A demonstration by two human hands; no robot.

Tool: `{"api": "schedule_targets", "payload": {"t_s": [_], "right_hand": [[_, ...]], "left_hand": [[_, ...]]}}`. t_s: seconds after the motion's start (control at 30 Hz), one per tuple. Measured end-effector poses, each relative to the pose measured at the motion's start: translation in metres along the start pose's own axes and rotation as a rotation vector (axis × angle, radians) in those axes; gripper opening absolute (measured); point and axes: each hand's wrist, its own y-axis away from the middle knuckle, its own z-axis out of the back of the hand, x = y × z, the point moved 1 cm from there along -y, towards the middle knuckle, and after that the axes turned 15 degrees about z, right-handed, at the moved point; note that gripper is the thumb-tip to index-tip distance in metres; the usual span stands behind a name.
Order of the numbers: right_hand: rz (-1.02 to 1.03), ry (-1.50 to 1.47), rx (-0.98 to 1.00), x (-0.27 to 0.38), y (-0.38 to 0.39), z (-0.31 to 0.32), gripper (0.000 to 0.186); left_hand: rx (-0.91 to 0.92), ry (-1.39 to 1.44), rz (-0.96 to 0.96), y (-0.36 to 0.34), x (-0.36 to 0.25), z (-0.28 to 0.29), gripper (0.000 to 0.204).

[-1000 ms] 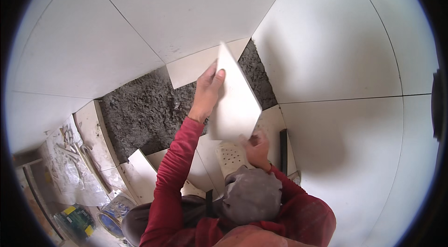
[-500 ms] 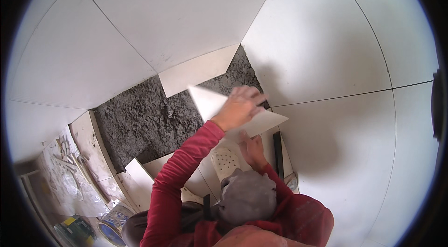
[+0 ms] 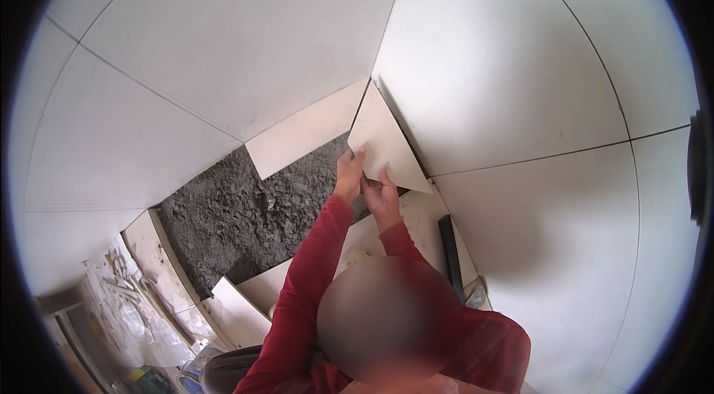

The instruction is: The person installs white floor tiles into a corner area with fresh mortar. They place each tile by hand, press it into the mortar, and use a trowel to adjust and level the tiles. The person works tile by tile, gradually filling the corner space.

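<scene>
My left hand (image 3: 349, 171) and my right hand (image 3: 381, 193) are close together, both gripping the lower-left edge of a white, angular cut tile (image 3: 387, 141) with thumbs on its face. The tile lies tilted in the corner, along the right wall, over the rough grey mortar bed (image 3: 230, 212). Another pale tile strip (image 3: 297, 126) lies along the back wall, to the upper left of the held piece. The undersides of my fingers are hidden by the tile and each other.
Large white wall tiles (image 3: 520, 74) enclose the corner. A dark bar (image 3: 451, 256) lies at the right, a narrow loose tile (image 3: 238, 301) at the front of the mortar. Scraps (image 3: 134, 290) and a blue-rimmed container (image 3: 192, 379) are at lower left. A blurred rounded shape covers the bottom centre.
The held tile has been turned and moved up and right into the corner against the right wall. My left hand has come down beside my right, which has moved up.
</scene>
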Motion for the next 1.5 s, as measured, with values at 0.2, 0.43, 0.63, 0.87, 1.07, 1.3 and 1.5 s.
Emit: {"api": "schedule_targets", "payload": {"t_s": [0.2,0.43,0.63,0.87,1.07,1.3,1.5], "right_hand": [[0.017,0.004,-0.14,-0.002,-0.036,0.013,0.04],[0.017,0.069,-0.152,-0.006,-0.056,0.015,0.039],[0.004,0.11,-0.248,-0.006,-0.062,0.012,0.039],[-0.028,0.125,-0.178,-0.003,-0.067,0.017,0.038],[-0.193,0.309,-0.206,0.011,-0.055,0.007,0.033],[-0.074,0.654,-0.23,0.014,-0.063,0.036,0.03],[-0.038,0.935,-0.255,0.011,-0.049,0.021,0.033]], "left_hand": [[-0.013,-0.07,0.066,-0.042,0.01,0.004,0.031],[-0.052,-0.136,0.013,-0.065,0.012,0.011,0.027],[-0.074,-0.072,0.088,-0.072,0.011,0.008,0.025],[-0.121,-0.077,0.059,-0.079,0.011,0.007,0.025],[-0.224,-0.357,0.066,-0.077,0.001,0.017,0.029],[-0.405,-1.298,0.023,-0.059,-0.036,-0.003,0.044],[-0.453,-1.5,0.032,-0.045,-0.048,-0.006,0.051]]}}
